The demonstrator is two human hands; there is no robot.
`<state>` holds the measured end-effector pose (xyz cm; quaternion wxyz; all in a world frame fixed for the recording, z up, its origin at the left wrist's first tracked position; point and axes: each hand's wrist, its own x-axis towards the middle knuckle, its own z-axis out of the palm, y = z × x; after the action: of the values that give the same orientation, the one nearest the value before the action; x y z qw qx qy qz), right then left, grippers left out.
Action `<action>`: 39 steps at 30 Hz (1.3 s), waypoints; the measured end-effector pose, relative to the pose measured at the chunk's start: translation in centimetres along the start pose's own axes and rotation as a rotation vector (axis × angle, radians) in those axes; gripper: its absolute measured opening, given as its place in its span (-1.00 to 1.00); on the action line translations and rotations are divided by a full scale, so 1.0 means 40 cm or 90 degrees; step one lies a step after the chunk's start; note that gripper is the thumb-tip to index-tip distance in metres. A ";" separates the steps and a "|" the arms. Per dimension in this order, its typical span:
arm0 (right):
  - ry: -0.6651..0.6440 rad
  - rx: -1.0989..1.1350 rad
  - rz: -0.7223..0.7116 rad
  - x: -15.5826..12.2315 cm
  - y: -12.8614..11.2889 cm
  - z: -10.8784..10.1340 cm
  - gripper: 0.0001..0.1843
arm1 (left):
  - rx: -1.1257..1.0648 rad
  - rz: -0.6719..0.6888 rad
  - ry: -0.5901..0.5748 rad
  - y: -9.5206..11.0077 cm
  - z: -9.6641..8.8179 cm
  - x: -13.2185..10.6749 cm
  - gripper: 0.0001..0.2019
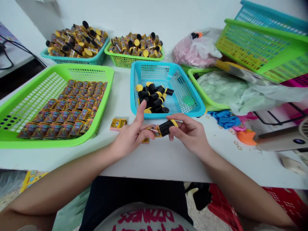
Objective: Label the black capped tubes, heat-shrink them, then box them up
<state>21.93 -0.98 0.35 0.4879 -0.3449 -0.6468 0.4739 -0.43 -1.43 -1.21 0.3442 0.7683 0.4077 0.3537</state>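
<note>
Brimming w/ black-yellow tubes (pixel 154 98): blue basket (pixel 190 109), labelled ones in green tray (pixel 14 106).

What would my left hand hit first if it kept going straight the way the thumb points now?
Probably the near rim of the blue basket. The left hand points its thumb up and away toward it, and the black and yellow caps lie just behind that rim. Depth is hard to judge here.

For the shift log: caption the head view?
Both hands hold a black-and-yellow plastic tube before a blue plastic basket.
</note>
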 end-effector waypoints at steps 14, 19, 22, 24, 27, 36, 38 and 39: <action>-0.107 -0.014 -0.056 -0.018 0.009 0.004 -0.55 | -0.013 0.015 -0.151 0.018 0.006 0.010 -0.03; -0.097 -0.089 -0.081 -0.018 0.004 0.002 -0.63 | -0.005 0.071 -0.201 0.025 0.004 0.017 -0.45; -0.088 -0.211 -0.133 -0.018 -0.001 -0.001 -0.59 | 0.017 0.086 -0.188 0.020 0.008 0.024 -0.56; -0.079 -0.256 -0.143 -0.016 -0.003 -0.001 -0.65 | 0.041 0.053 -0.159 0.014 0.011 0.024 -0.50; -0.034 -0.322 -0.082 -0.014 -0.005 0.005 -0.74 | 0.021 -0.009 -0.135 0.007 0.018 0.020 -0.33; -0.012 -0.497 -0.285 -0.024 -0.018 0.017 -0.61 | -0.344 -0.111 -0.044 0.023 0.046 0.027 -0.07; -0.059 -0.526 -0.362 -0.025 -0.006 0.034 -0.45 | -0.452 -0.124 -0.035 0.028 0.049 0.032 -0.02; -0.071 -0.542 -0.388 -0.026 0.001 0.044 -0.41 | -0.487 -0.122 -0.039 0.031 0.051 0.033 0.00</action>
<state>20.55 -2.39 -0.15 0.3855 -0.2828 -0.8780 0.0233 2.26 -1.30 -0.90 0.6488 0.5535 0.3059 0.4232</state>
